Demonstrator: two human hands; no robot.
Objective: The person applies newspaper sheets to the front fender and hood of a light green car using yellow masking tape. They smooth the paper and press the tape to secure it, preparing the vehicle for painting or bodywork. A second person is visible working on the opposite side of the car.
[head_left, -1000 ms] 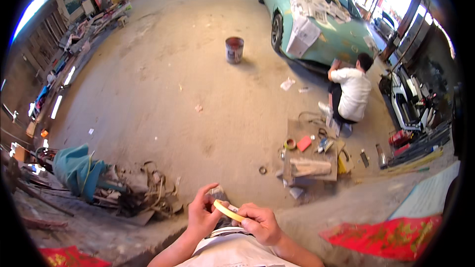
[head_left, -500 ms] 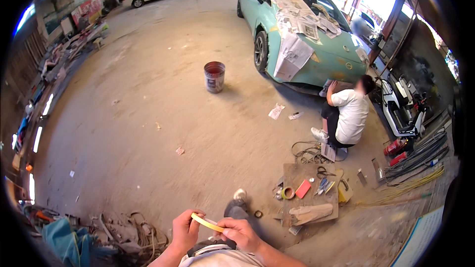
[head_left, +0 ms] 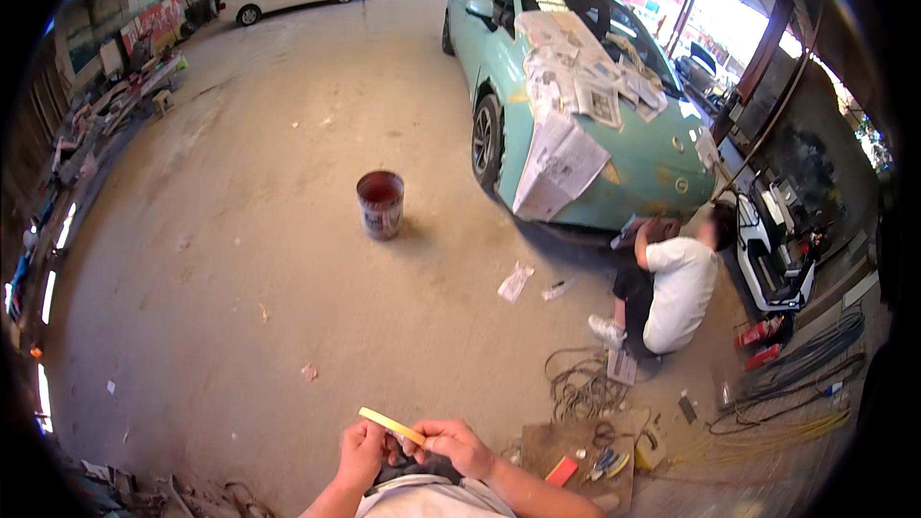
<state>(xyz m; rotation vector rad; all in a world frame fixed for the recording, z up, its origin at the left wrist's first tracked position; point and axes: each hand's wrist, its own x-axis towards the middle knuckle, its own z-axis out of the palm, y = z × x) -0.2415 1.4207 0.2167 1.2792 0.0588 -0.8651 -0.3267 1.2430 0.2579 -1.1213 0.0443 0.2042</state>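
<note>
In front of my body I hold a thin roll of yellow tape [head_left: 389,423], seen edge-on and slanting down to the right. My right hand [head_left: 460,448] grips its right end between thumb and fingers. My left hand [head_left: 362,453] is closed with its curled fingers against the lower side of the roll, whose left end sticks up above them. To the lower right is a board [head_left: 547,436] bearing a red block [head_left: 562,471], scissors [head_left: 603,434] and several small tools.
A person in a white shirt [head_left: 679,293] crouches at the front of a green car [head_left: 643,168] partly covered with newspaper [head_left: 561,163]. A bucket [head_left: 381,206] stands on the floor. Coiled cable [head_left: 580,384] lies behind the board; red fire extinguishers [head_left: 761,332] and hoses [head_left: 806,374] lie at right.
My view has tilted up and shifted right, so the bucket and car sit lower. The tape's left end now stands clear above my left hand, which held it before.
</note>
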